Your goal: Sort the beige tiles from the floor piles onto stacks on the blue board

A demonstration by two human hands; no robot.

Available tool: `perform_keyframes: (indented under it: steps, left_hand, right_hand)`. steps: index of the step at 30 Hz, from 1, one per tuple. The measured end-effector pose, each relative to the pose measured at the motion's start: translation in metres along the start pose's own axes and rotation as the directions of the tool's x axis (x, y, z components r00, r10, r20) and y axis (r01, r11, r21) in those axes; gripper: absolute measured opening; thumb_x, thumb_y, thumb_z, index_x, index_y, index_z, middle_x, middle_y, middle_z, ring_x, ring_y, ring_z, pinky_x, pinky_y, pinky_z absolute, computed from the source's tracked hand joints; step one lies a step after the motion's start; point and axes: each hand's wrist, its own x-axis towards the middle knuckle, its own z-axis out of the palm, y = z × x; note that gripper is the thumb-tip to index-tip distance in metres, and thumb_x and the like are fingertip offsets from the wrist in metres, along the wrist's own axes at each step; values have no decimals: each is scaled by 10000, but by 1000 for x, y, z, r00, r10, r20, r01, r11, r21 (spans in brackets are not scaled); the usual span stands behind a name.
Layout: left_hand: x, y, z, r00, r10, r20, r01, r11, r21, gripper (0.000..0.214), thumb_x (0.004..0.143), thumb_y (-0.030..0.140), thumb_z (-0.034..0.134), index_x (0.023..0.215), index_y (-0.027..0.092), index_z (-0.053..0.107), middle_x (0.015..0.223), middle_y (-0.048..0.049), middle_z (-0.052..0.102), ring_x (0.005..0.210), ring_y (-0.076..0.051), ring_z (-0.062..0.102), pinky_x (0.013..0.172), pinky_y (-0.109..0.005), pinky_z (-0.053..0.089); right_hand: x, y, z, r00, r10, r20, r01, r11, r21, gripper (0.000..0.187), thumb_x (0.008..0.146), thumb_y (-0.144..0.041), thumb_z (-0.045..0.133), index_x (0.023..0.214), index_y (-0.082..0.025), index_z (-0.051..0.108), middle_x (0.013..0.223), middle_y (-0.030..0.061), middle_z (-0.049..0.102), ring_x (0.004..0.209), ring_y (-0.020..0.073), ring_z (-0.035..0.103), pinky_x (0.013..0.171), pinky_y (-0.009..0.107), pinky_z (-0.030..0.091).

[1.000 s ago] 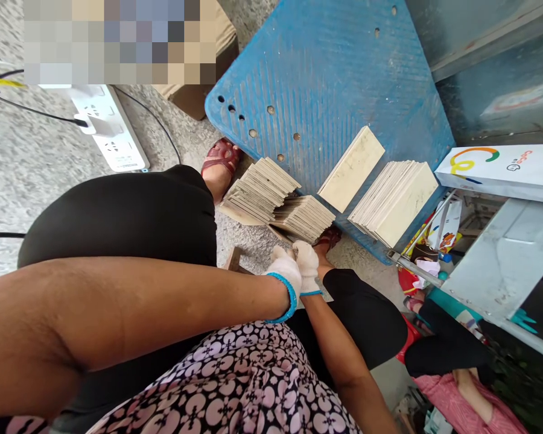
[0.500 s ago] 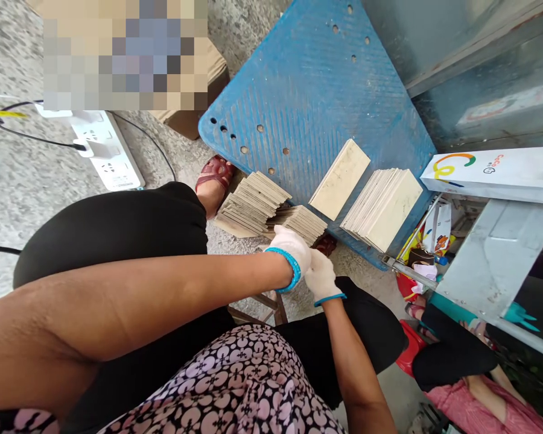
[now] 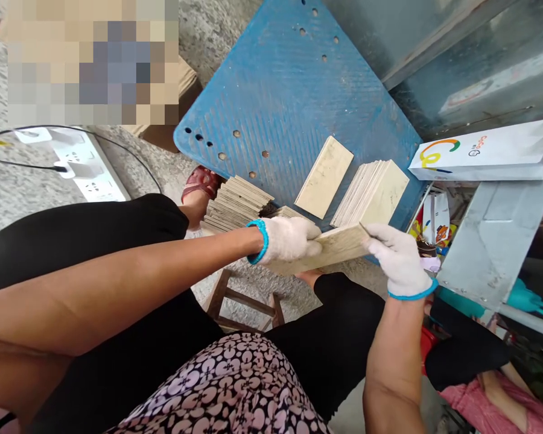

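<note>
Between both gloved hands is a thin, pale wooden board [image 3: 341,246], held tilted above the gap between my knees. My left hand [image 3: 290,240], in a white knit glove with a blue cuff, is closed on its left part. At the right end, my right hand [image 3: 400,258] pinches the board's edge. Just beyond the board, a stack of similar boards [image 3: 373,193] leans on the blue plastic platform [image 3: 280,90]. A flat board [image 3: 324,178] lies left of that stack. Another row of boards [image 3: 239,205] stands near my left foot, and my left hand partly hides a smaller row.
A wooden stool frame [image 3: 247,301] shows between my legs. On the left floor lies a white power strip [image 3: 90,166] with cables. A white paper bag [image 3: 484,150] rests near a metal frame at right. Another person sits at lower right, in a pink top [image 3: 484,404].
My hands were close together over the smaller row of boards. They have moved apart, the right one further right, and a single board now spans between them. The view has shifted slightly.
</note>
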Motion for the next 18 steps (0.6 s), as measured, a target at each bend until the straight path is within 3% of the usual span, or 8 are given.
perform_keyframes:
  steps: [4,8,10,13,18]
  left_hand:
    - [15,-2,-2,992,-101,-81,87,985,-151,358,791,485,498,907,207,691,798,-26,658,715,-194,592,617,-280,424]
    - [26,-7,-2,972,-199,-127,123,886,-446,319,759,457,575,901,190,676,850,-32,680,775,-207,619,618,-282,463]
    - [28,-6,-3,964,-237,-118,106,754,-648,292,770,417,590,927,181,658,897,-41,692,811,-205,637,641,-281,491]
    - [34,-4,-7,945,-295,-139,50,554,-831,224,793,337,600,935,166,633,887,-57,695,806,-186,646,649,-268,507]
    - [52,-3,-15,859,-441,-260,-68,406,-911,134,775,274,650,850,164,636,749,-61,663,567,-128,579,451,-213,401]
  right_hand:
    - [25,6,8,971,-39,-235,54,997,57,296,745,-314,665,1005,-179,708,958,54,721,891,203,666,834,363,528]
    - [44,19,15,877,61,-476,6,990,137,389,811,-422,596,1101,-167,643,1024,73,695,941,198,658,841,356,532]
    - [49,24,22,867,176,-466,-38,956,289,428,829,-479,562,1114,-165,614,1045,80,682,914,190,666,794,337,547]
    - [51,24,37,902,285,-323,-111,878,465,451,828,-521,558,1112,-173,591,1026,78,681,863,174,674,752,304,550]
    - [45,16,68,955,233,-186,-121,872,474,383,840,-494,561,1072,-198,637,1076,52,683,988,198,626,878,333,508]
